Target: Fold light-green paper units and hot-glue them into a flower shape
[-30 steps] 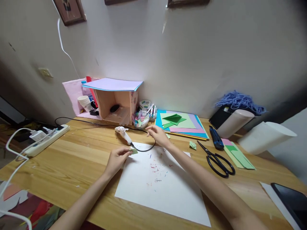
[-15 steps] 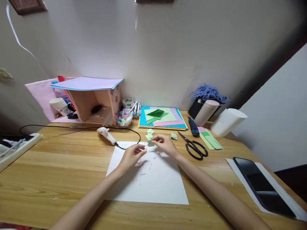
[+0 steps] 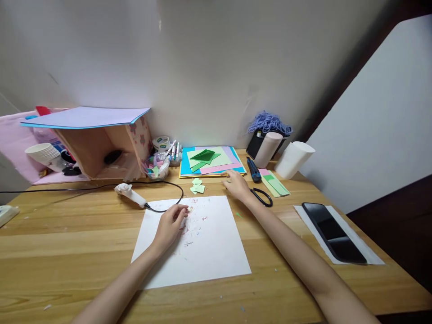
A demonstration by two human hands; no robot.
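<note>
Small angular pale-green paper pieces [image 3: 200,189] clustered toward the brown wooden worktop's [image 3: 84,236] back edge, right hand [image 3: 237,185] now shifted rightward from them, grip unclear, left hand [image 3: 169,225] loosely open over rectangular white paper [image 3: 216,245]

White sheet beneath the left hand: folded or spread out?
Spread out: the white sheet lies flat on the table, marked face up, no fold visible.

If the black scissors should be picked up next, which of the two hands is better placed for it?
Probably the right hand: it is just beside the black scissors, partly hiding them from view. The left hand is over the white sheet, clearly farther away.
</note>
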